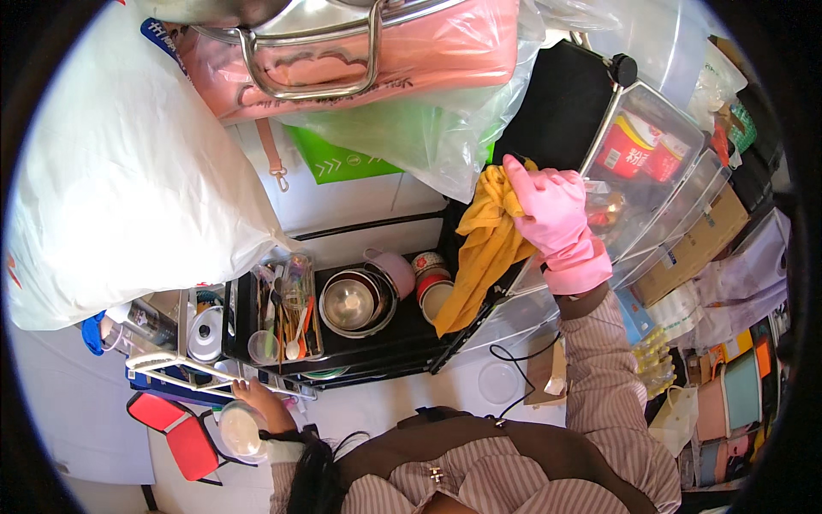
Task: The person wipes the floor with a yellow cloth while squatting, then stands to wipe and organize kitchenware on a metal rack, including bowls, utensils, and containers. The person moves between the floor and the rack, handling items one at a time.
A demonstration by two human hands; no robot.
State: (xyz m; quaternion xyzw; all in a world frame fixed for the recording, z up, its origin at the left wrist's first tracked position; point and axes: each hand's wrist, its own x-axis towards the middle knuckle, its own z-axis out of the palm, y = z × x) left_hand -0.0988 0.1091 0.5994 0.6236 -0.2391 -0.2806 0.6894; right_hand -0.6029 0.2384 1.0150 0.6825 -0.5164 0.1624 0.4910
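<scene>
My right hand (555,218), in a pink rubber glove, grips a bunched yellow cloth (485,247) against the edge of a black panel (552,109). The cloth's loose end hangs beside stacked bowls (438,301) on a black shelf (411,340). Bare, my left hand (262,403) has its fingers over the rail of a white wire rack (176,371). A round plastic tub (241,429) shows just below that hand; whether they touch is unclear. The same shelf carries nested metal bowls (350,303), a lilac mug (393,273) and a utensil tray (314,327).
A large white bag (135,186) bulges at left. Overhead sit a metal pot handle (314,93) and a plastic-wrapped pink box (443,51). Clear drawers (642,167) and a cardboard box (693,244) stand right. A red chair (192,450) and a black cable (530,372) are lower down.
</scene>
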